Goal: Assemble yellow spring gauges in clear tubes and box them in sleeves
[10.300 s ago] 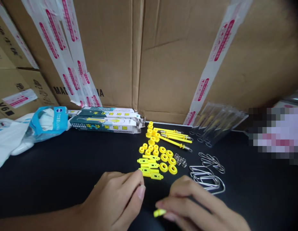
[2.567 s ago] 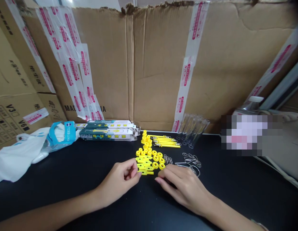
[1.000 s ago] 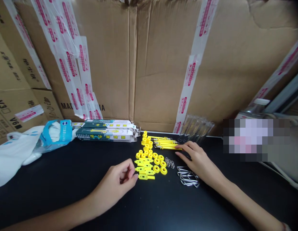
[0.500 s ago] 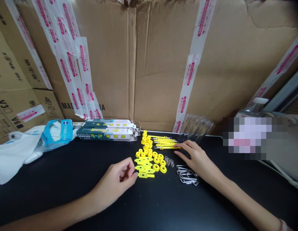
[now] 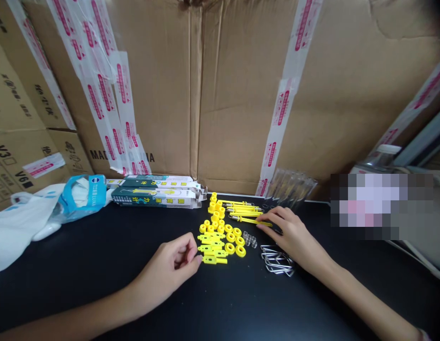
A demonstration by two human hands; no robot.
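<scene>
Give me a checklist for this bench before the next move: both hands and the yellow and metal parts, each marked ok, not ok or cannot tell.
1. Right hand on the yellow rod with a metal spring end: ok, fingertips rest on it.
2. Left hand empty: cannot tell, the curled fingers hide the palm.
3. Yellow flat tabs lying in one column: ok.
4. Yellow rings grouped beside the tabs: ok.
5. Small coil springs apart from the right hand: ok.
6. Bent steel wire pieces free of the right hand: cannot tell, the hand's edge is very close.
</scene>
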